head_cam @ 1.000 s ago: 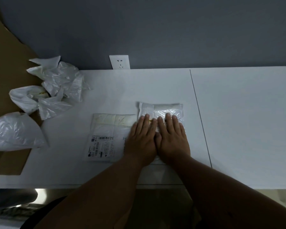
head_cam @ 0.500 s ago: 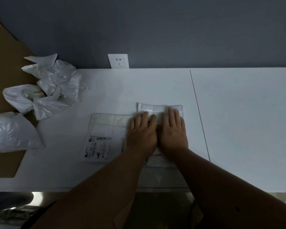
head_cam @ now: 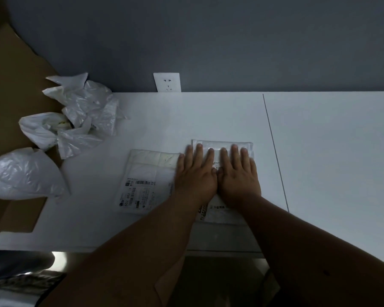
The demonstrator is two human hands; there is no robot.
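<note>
Well, on the white table [head_cam: 319, 151], with crumpled plastic bags [head_cam: 87, 116] at its left end and a labelled packet [head_cam: 146, 180] lying just left of the work, the white mailer packet [head_cam: 222, 144] sits near the front edge under both palms. The left hand [head_cam: 195, 173] and right hand [head_cam: 238, 176], side by side and touching, have slid forward this past second. Their straight, flat fingers [head_cam: 234, 156] now almost reach its far edge, gripping nothing. The puffy far part looks flattened, so I'd judge the smoothing stroke nearly done.
</note>
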